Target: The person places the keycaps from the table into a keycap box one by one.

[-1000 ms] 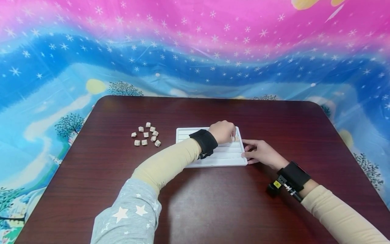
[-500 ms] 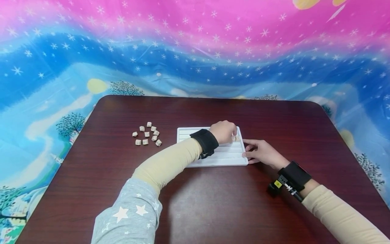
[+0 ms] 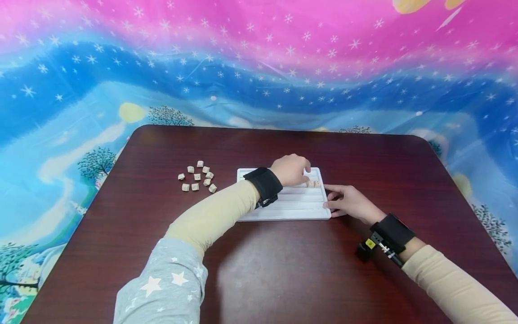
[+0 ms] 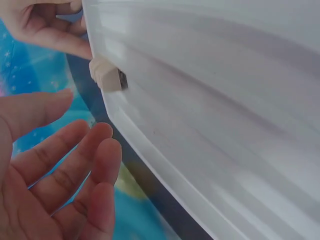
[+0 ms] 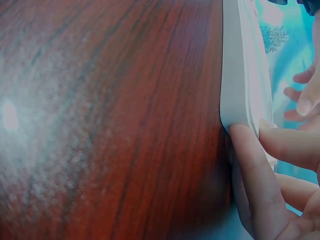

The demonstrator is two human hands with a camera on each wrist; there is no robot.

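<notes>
My left hand is over the upper part of a white ridged tray. In the left wrist view its thumb and fingers are spread apart, with nothing between them. A short row of small beige keycaps sits in a groove at the tray's right end, just right of that hand. From the right side, my right hand holds the tray's edge. The right wrist view shows one finger against the outer wall and another digit at the rim.
Several loose beige keycaps lie scattered on the dark red-brown table, left of the tray. A patterned cloth hangs behind the table. My left forearm crosses the tray's lower left part and hides it.
My left hand's fingers have parted from the keycaps and the hand has drawn slightly left and up, so the row shows more. The right hand keeps its hold on the tray.
</notes>
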